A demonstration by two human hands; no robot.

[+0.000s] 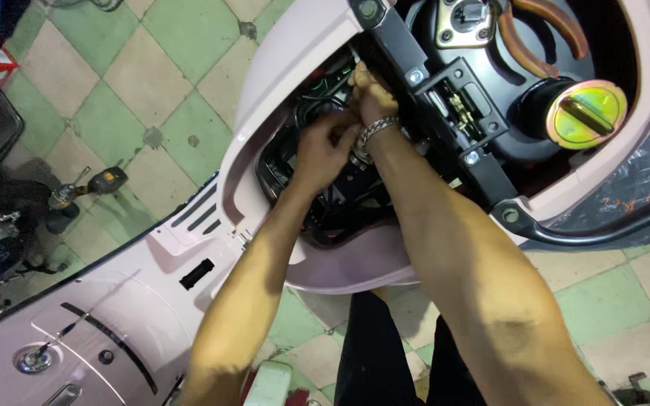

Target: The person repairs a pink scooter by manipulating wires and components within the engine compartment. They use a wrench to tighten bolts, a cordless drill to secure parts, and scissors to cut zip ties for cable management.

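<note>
While both hands reach into pink scooter body (325,45), left hand (323,150) grip curled, right hand (370,94) grip unclear.

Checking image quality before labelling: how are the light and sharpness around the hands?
Head view: forearms bright and sharp; left hand and right hand reach into a dim body opening where wiring is murky; yellow cap shows slight glare.

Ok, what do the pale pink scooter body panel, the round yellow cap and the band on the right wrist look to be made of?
Pale pink scooter body panel: likely painted or moulded plastic, smooth with a soft sheen. Round yellow cap: seemingly plated metal, with a glossy yellowish tint. Silver chain bracelet on the right wrist: apparently metal, with shiny links.
</note>
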